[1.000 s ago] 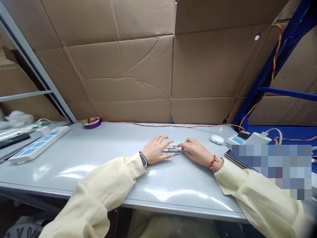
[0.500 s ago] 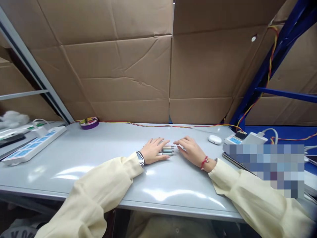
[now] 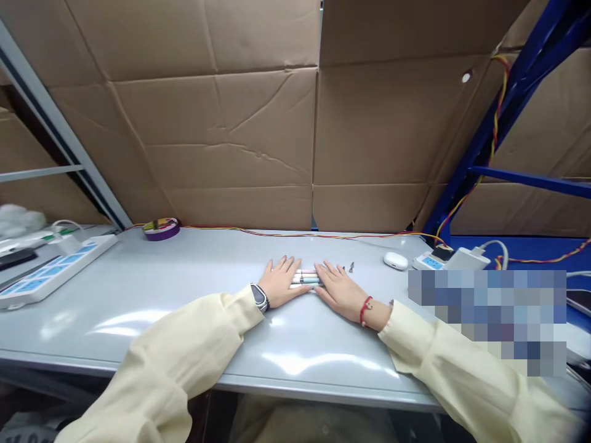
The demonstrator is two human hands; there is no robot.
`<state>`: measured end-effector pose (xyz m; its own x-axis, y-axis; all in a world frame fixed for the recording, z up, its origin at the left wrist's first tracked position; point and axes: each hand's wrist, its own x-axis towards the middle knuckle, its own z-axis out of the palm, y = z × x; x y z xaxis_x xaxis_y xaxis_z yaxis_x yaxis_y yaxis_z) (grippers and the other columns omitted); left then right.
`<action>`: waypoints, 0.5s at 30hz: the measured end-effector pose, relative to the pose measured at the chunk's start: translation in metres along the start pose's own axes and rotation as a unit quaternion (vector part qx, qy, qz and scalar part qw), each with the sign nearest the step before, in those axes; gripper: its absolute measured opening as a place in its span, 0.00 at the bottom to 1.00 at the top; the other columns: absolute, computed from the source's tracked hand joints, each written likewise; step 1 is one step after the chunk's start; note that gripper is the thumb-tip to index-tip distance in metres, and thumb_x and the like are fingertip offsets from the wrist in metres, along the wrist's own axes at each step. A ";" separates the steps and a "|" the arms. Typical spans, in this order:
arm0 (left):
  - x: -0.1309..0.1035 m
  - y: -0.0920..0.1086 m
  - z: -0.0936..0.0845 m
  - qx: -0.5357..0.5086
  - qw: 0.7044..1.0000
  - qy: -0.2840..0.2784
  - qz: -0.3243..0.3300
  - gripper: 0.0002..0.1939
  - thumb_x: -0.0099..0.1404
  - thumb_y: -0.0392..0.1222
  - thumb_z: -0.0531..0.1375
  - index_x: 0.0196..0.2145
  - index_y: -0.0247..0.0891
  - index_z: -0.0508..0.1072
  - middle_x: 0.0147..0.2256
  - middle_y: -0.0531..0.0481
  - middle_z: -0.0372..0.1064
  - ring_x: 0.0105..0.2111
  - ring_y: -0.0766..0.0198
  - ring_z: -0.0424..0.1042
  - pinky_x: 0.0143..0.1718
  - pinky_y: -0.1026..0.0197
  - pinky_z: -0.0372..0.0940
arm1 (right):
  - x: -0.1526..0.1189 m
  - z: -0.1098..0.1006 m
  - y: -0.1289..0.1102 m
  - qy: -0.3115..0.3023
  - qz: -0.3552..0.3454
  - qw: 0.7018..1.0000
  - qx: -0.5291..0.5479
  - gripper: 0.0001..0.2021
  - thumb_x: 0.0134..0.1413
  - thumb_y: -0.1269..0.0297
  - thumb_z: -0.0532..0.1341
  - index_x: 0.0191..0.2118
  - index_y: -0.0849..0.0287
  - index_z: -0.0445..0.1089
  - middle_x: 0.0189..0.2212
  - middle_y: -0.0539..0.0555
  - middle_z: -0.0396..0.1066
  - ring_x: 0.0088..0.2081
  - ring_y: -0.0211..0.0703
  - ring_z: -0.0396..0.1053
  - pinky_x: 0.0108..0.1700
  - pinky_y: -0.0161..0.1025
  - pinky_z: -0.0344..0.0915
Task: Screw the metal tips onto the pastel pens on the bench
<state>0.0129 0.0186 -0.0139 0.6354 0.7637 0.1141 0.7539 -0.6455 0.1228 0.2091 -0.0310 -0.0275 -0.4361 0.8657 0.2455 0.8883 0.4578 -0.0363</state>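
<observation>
Grey and glossy, the tabletop (image 3: 152, 307) carries a small row of pens (image 3: 305, 279) lying side by side near its middle, their length running from 9 to 3 o'clock. My left hand (image 3: 280, 283) lies flat, palm down, fingers spread a little, over the 9 o'clock ends of the pens. My right hand (image 3: 338, 288) lies flat in the same way, fingers extended and close together, on their 3 o'clock ends. Only a short stretch of the pale barrels shows between the two hands. Neither hand is closed around anything; both rest open on the pens.

A watch (image 3: 258, 297) sits on my left wrist and a red cord bracelet (image 3: 364, 309) on my right. Just beyond my right fingertips, at about 1 o'clock, two small dark bits (image 3: 351, 267) lie on the grey surface; I cannot tell what they are. Farther toward 2 o'clock rests a white earbud case (image 3: 396, 261). At 10 o'clock, near the cardboard wall (image 3: 231, 123), sits a purple roll of tape (image 3: 160, 229), and far off at 9 o'clock lies a white power strip (image 3: 50, 272).
</observation>
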 end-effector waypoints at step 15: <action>-0.011 -0.026 -0.106 0.080 0.858 0.506 0.035 0.18 0.66 0.46 0.49 0.51 0.39 0.61 0.52 0.42 0.59 0.56 0.54 0.54 0.57 0.49 0.47 | 0.001 -0.018 -0.014 0.170 -0.088 0.977 0.091 0.18 0.61 0.67 0.45 0.55 0.62 0.59 0.54 0.62 0.63 0.58 0.50 0.54 0.56 0.55 0.54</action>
<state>-0.0316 0.0259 0.0866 0.2703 0.2730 0.9233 0.7850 -0.6177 -0.0472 0.1986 -0.0401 -0.0091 -0.4789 0.6673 0.5703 0.7507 0.6482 -0.1280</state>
